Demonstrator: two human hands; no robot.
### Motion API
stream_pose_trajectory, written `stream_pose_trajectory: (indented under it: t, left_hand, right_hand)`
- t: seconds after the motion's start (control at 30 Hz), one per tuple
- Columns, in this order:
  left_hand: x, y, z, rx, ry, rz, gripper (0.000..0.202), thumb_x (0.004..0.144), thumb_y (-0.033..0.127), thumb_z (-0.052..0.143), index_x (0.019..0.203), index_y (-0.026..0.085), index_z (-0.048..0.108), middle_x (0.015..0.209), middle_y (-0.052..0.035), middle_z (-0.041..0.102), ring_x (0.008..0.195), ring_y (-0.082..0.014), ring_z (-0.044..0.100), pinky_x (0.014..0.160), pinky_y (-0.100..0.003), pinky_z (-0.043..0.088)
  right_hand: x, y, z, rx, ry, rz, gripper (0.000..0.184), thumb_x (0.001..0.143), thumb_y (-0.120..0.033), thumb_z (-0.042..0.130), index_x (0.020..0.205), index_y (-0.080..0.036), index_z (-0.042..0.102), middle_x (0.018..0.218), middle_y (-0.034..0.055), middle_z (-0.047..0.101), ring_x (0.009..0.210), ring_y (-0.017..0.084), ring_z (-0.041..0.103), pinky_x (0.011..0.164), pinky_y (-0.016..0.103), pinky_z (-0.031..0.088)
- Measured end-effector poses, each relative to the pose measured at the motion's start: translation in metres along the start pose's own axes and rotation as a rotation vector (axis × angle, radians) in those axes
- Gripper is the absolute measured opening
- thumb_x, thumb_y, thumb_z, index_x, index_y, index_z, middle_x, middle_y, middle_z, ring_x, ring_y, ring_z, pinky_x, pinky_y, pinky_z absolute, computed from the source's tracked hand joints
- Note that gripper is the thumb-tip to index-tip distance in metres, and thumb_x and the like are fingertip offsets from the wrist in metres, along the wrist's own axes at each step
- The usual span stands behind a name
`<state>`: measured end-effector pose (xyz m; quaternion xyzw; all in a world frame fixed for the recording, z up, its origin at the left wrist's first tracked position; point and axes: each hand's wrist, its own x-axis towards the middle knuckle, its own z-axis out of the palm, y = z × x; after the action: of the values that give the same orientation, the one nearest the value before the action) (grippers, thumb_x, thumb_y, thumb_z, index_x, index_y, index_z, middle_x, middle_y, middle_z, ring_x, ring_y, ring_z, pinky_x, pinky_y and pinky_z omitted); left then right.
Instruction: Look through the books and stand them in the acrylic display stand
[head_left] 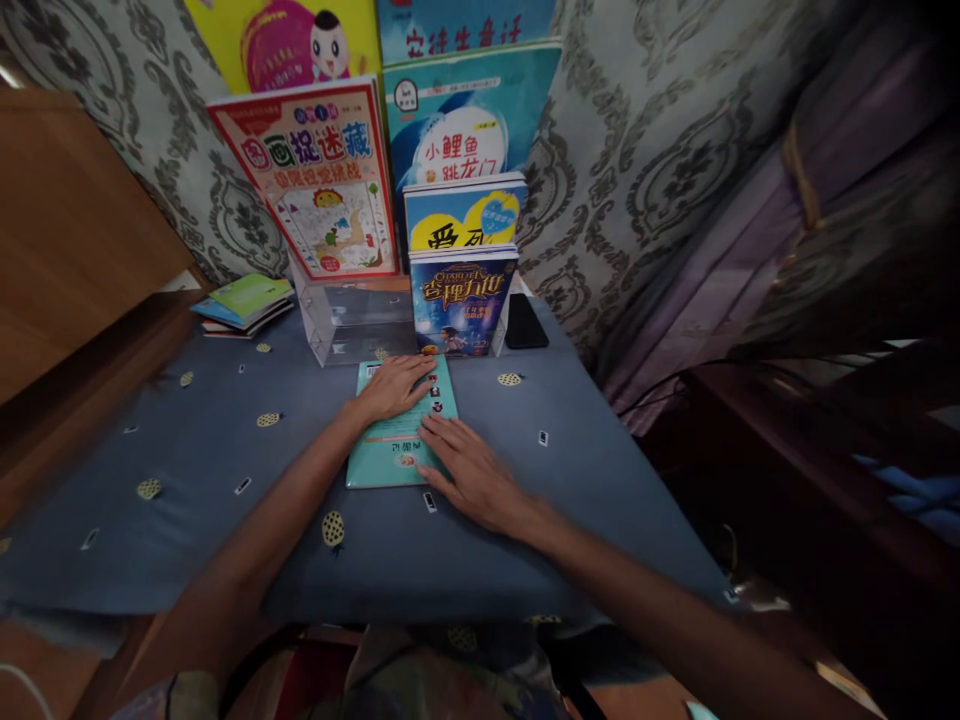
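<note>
head view: shows one teal book (397,428) lying flat on the tablecloth (570,500), just in front of the clear stand (318,322). lies beneath the left hand (394,386), outspread across the far half, and the right hand (472,475), flattened over the right edge; gripped by neither. probably handles as light, flexible, smooth enough to slide, creasing easily at corners; best taken by the bare near-left corner. counts two hands, six propped books (315,180) (two at left, four at right), one phone (526,322); cannot tell how many booklets (249,302) in the pile.

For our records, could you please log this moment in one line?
left hand: on teal rectangular paper book; right hand: at its edge; book: on blue patterned cloth
</note>
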<state>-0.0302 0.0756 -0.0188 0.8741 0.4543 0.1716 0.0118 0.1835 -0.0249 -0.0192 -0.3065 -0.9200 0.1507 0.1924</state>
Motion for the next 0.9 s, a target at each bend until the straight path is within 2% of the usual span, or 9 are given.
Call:
stream_pose_trajectory:
  t: [0.17, 0.4, 0.6, 0.8, 0.9]
  left_hand:
    - [-0.001, -0.002, 0.001, -0.022, 0.001, -0.013, 0.049, 0.102, 0.042, 0.038, 0.140, 0.017, 0.056, 0.146, -0.0128, 0.057, 0.138, -0.0250, 0.049, 0.115, -0.046, 0.036]
    - [-0.006, 0.006, -0.003, -0.031, -0.019, -0.009, 0.048, 0.102, 0.042, 0.038, 0.141, 0.019, 0.055, 0.148, -0.0107, 0.055, 0.139, -0.0257, 0.049, 0.114, -0.047, 0.036]
    - [-0.021, 0.026, -0.007, -0.032, -0.046, -0.008, 0.048, 0.103, 0.042, 0.037, 0.142, 0.021, 0.053, 0.149, -0.0092, 0.054, 0.141, -0.0242, 0.047, 0.114, -0.045, 0.036]
    - [-0.041, 0.052, -0.010, -0.067, -0.056, 0.002, 0.047, 0.103, 0.042, 0.037, 0.144, 0.024, 0.052, 0.151, -0.0081, 0.053, 0.141, -0.0243, 0.046, 0.114, -0.045, 0.036]
    - [-0.052, 0.066, -0.012, -0.098, -0.064, 0.017, 0.047, 0.103, 0.041, 0.038, 0.144, 0.024, 0.052, 0.150, -0.0088, 0.053, 0.142, -0.0248, 0.046, 0.114, -0.046, 0.036]
  right_hand:
    - [0.008, 0.008, -0.006, 0.049, 0.009, 0.004, 0.057, 0.104, -0.050, 0.034, 0.146, -0.014, 0.051, 0.152, 0.0156, 0.050, 0.147, 0.027, 0.037, 0.120, 0.055, 0.033]
    - [-0.001, 0.005, -0.004, -0.003, -0.041, -0.039, 0.065, 0.100, -0.054, 0.043, 0.152, -0.014, 0.042, 0.156, 0.0163, 0.044, 0.150, 0.028, 0.032, 0.122, 0.055, 0.030]
    - [-0.022, -0.006, -0.003, -0.035, -0.096, -0.099, 0.085, 0.093, -0.064, 0.053, 0.154, -0.007, 0.036, 0.157, 0.0225, 0.040, 0.151, 0.032, 0.029, 0.123, 0.054, 0.028]
    - [-0.050, -0.022, -0.013, 0.002, -0.196, -0.148, 0.096, 0.088, -0.070, 0.056, 0.156, -0.009, 0.031, 0.162, 0.0220, 0.030, 0.152, 0.032, 0.023, 0.124, 0.054, 0.023]
    - [-0.065, -0.029, -0.016, 0.021, -0.219, -0.178, 0.097, 0.085, -0.063, 0.066, 0.158, -0.012, 0.027, 0.163, 0.0198, 0.029, 0.153, 0.030, 0.022, 0.125, 0.052, 0.022]
